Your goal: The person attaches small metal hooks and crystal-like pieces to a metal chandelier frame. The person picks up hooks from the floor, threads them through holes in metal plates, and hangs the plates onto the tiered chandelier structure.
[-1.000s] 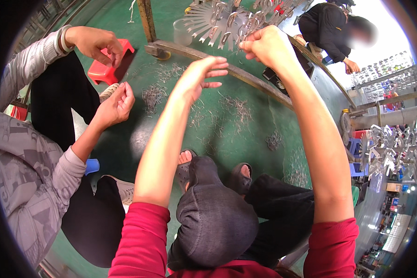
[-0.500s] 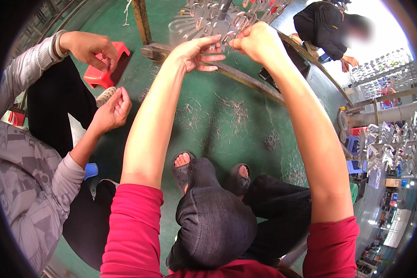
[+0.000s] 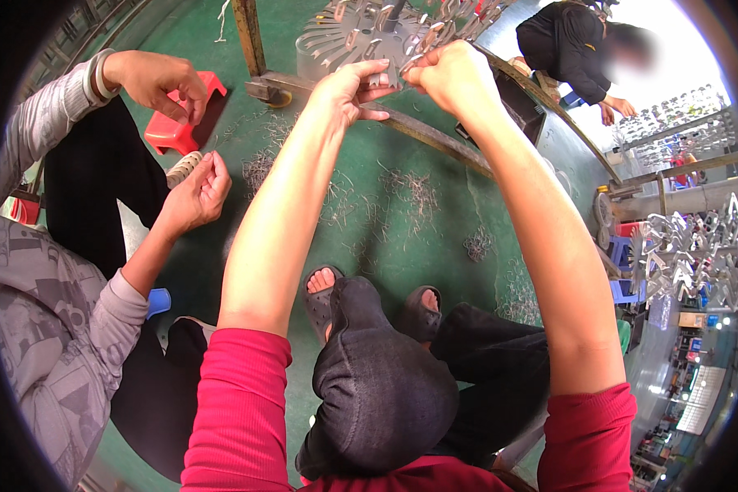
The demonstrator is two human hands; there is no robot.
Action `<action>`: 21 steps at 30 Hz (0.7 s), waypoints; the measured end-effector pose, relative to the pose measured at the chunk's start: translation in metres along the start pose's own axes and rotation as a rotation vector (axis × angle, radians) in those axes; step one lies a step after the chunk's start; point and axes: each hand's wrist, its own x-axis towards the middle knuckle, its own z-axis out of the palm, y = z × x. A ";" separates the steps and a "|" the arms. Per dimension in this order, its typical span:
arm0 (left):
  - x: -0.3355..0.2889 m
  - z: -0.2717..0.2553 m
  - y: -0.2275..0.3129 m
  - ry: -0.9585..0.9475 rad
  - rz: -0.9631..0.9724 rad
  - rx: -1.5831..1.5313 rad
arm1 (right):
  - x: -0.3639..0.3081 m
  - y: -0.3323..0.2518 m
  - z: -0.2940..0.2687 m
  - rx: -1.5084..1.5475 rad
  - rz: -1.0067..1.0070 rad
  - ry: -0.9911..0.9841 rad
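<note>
The metal rack's (image 3: 354, 37) top was cut off from view. At its near prongs the left hand (image 3: 354, 92) was loosely spread; the right hand's (image 3: 457, 78) fingertips pressed together, on what I couldn't tell. Wire bits (image 3: 414, 193) littered the green floor (image 3: 361, 254) below.

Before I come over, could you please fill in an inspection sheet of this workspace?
Surface: green floor, with a metal bar of a frame across it.
Work pieces: fan of flat, fork-ended metal pieces at the top.
Clutter: thin wire-like bits scattered and heaped on the floor.
Hands: left hand open, fingers spread at the fan, contact unclear; right hand pinched at its edge, held item too small to tell.
Cables: nothing seen for certain; a white strand upper left may be string.
Surroundings: co-worker in grey at left, red stool, person in black upper right.
</note>
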 end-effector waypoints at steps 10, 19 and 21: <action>0.003 0.008 -0.008 0.106 -0.001 -0.104 | -0.003 0.006 0.006 0.070 0.000 0.043; 0.000 0.009 -0.011 0.066 -0.007 -0.123 | -0.010 0.004 0.008 0.113 0.022 0.059; 0.000 0.008 -0.011 0.048 -0.010 -0.137 | -0.010 0.004 0.010 0.120 0.028 0.066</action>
